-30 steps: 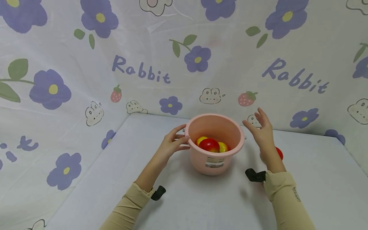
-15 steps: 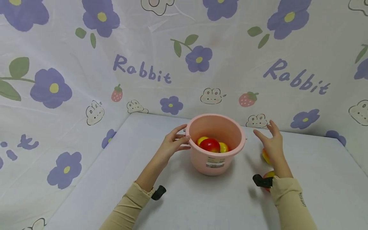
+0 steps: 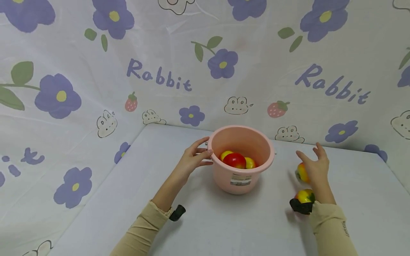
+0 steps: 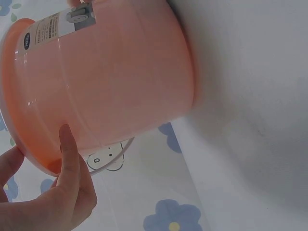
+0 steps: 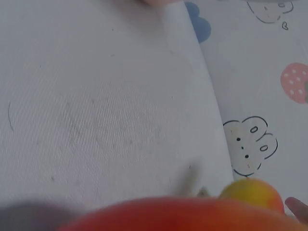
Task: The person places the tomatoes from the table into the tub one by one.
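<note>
My left hand (image 3: 189, 161) grips the rim of a pink bucket (image 3: 235, 181) at its left side, thumb on the rim and fingertips against the outer wall. In the left wrist view those fingers (image 4: 68, 144) press the wall just under the rim. Inside the bucket lie a red fruit (image 3: 235, 160) and two yellow ones, partly hidden. My right hand (image 3: 317, 170) is right of the bucket, fingers spread and holding nothing. It partly covers a yellow-orange fruit (image 3: 302, 173); a red-and-yellow fruit (image 3: 305, 195) lies nearer, beside the wrist. In the right wrist view, a red-orange surface (image 5: 192, 216) fills the bottom edge.
The bucket and fruits stand on a white tabletop (image 3: 205, 227). Behind and to the left hangs a white cloth (image 3: 253, 60) with flowers, rabbits and strawberries. A black wrist mount (image 3: 301, 206) juts from the right sleeve and another (image 3: 177, 212) from the left.
My right hand has moved right and toward me, away from the bucket, uncovering two fruits behind it. My left hand stays on the bucket's rim.
</note>
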